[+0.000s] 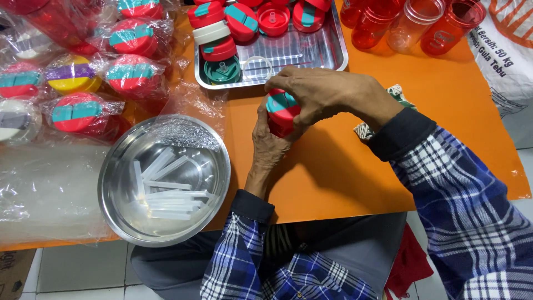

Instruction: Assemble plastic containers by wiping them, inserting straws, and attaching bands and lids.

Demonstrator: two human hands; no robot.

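Note:
Both my hands meet on a red bottle with a red and teal lid (282,109) over the orange table (333,166). My left hand (267,145) wraps the bottle's body from below. My right hand (319,95) covers the lid from above, fingers curled around it. Just behind them lies a steel tray (333,53) with several red and teal lids, a white lid and a teal lid part.
A round steel bowl (122,166) of clear plastic straws sits front left. Wrapped lidded bottles (83,111) in clear plastic crowd the left side. Open red cups (411,25) stand at the back right, a white sack (508,50) beyond them. A patterned cloth (363,130) lies under my right wrist.

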